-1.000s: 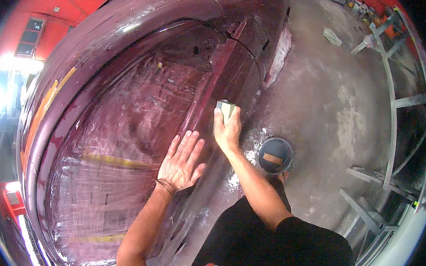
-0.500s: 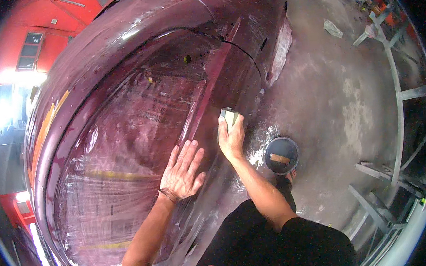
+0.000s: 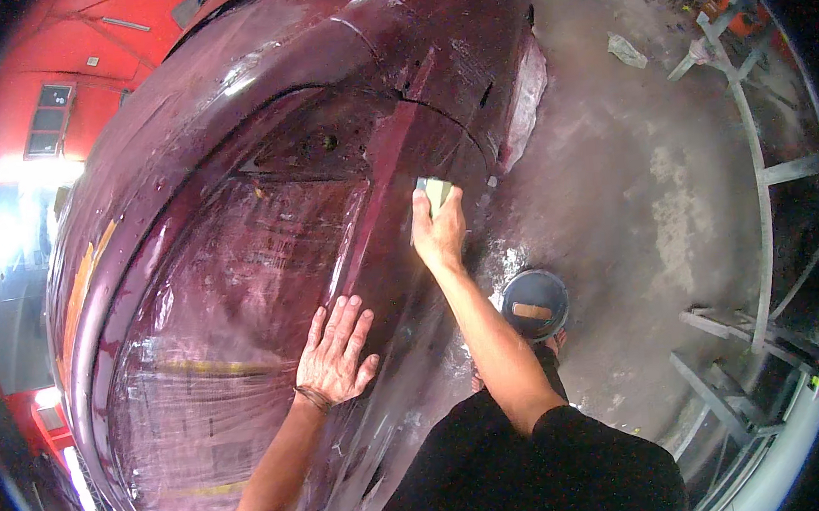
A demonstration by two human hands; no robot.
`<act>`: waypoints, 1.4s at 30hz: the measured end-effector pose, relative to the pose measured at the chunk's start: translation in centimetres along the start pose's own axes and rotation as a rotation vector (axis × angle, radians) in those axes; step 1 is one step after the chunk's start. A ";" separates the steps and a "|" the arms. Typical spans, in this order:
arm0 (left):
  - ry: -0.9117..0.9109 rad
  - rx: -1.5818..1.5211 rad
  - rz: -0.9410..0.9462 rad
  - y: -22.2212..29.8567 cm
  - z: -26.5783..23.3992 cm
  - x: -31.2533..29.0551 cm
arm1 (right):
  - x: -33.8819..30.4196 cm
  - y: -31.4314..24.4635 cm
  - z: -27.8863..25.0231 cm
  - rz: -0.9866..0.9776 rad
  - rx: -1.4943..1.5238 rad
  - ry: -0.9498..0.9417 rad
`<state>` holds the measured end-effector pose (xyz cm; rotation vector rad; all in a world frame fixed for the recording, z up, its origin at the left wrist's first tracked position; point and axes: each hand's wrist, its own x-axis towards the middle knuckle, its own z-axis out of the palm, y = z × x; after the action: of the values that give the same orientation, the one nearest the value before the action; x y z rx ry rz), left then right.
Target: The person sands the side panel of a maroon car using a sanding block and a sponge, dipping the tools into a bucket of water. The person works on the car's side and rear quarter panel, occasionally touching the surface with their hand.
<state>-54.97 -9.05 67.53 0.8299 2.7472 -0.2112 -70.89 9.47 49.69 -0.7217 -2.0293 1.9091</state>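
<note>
A purple car body [image 3: 409,246] fills the left and middle of the view, its surface wet and streaky. Against its door panel my right hand [image 3: 440,234] grips a pale yellow and grey sanding block [image 3: 437,193], fingers wrapped round its sides. My left hand [image 3: 335,353] lies flat on the car nearer to me, fingers stretched out and nothing in it. Clear plastic film with yellow tape [image 3: 218,368] covers the window area beside my left hand.
On the floor to the right stands a dark bucket [image 3: 533,290] with a brown block in it, close to my feet. Metal stands [image 3: 756,184] rise along the right edge. Crumpled plastic [image 3: 627,51] lies on the grey concrete floor [image 3: 607,223]. Red walls [image 3: 96,116] are behind the car.
My right hand has slid the sanding block a little farther along the panel, away from me. The view has shifted slightly. My left hand stays flat on the car.
</note>
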 end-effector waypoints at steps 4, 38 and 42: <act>0.007 0.011 0.011 0.1 -0.3 0.1 | 10.1 1.4 0.2 0.165 -0.050 0.072; 0.010 -0.247 -0.377 4.0 0.2 2.0 | 23.2 -6.2 -13.4 0.828 -0.126 -1.156; 0.270 -0.370 -0.939 11.5 -1.6 11.5 | 26.5 -9.9 -12.5 0.963 -0.028 -1.364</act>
<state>-58.06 6.76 65.00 -0.5947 3.0536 0.2562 -88.53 33.76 56.93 -0.3956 -2.5694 3.6452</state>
